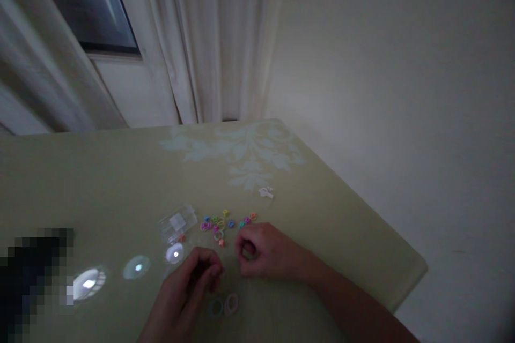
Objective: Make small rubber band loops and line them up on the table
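Note:
Over the table's near part, my left hand (pixel 191 289) is closed, its thumb and fingertips brought together. Anything between them is hidden or too small to make out. To its right, my right hand (pixel 269 252) is curled with the thumb meeting the fingers; what it pinches, if anything, does not show. Small colourful flower-shaped pieces (pixel 216 229) lie scattered just beyond both hands. A few more pieces (pixel 247 220) sit close behind my right knuckles. Below my hands lie two pale rings, a greyish one (pixel 216 307) and a pinkish one (pixel 231 304).
A clear plastic case (pixel 177 222) stands left of the small pieces. Farther back lies a small white object (pixel 266 192). The greenish table (pixel 341 225) has a leaf pattern and bright light reflections. Curtains (pixel 225 37) and a wall border it; a blurred dark shape (pixel 28 284) fills the lower left.

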Tool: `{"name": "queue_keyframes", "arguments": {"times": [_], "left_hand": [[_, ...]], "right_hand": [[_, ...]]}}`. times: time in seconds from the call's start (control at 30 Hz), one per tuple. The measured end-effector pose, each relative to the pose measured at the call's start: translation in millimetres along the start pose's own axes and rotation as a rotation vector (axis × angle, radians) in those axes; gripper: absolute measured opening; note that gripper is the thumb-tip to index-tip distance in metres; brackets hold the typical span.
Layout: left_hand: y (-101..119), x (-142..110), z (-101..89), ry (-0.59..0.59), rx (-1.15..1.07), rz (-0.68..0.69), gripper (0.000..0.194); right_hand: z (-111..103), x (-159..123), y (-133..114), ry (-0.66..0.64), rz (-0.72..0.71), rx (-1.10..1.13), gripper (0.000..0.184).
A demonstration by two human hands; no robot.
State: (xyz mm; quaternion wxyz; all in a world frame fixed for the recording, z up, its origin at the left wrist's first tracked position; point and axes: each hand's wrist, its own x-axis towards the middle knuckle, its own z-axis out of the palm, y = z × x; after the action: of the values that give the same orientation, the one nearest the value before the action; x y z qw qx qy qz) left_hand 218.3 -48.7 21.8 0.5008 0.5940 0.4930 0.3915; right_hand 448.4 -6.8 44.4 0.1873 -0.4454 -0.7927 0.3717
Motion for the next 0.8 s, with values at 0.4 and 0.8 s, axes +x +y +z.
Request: {"name": "queue_keyframes", "arguments": {"times": [0.4, 0.8], "left_hand": [[5.6, 3.4, 0.6, -0.054, -0.151, 0.000, 0.019], [0.2, 0.8, -1.7, 0.073, 0.003, 0.313, 0.016]], "right_hand": [[11.8, -4.5, -19.3, -0.086, 0.163, 0.740, 0.015], [19.4, -3.8, -12.7, -0.104, 0.184, 0.833, 0.029]]}}
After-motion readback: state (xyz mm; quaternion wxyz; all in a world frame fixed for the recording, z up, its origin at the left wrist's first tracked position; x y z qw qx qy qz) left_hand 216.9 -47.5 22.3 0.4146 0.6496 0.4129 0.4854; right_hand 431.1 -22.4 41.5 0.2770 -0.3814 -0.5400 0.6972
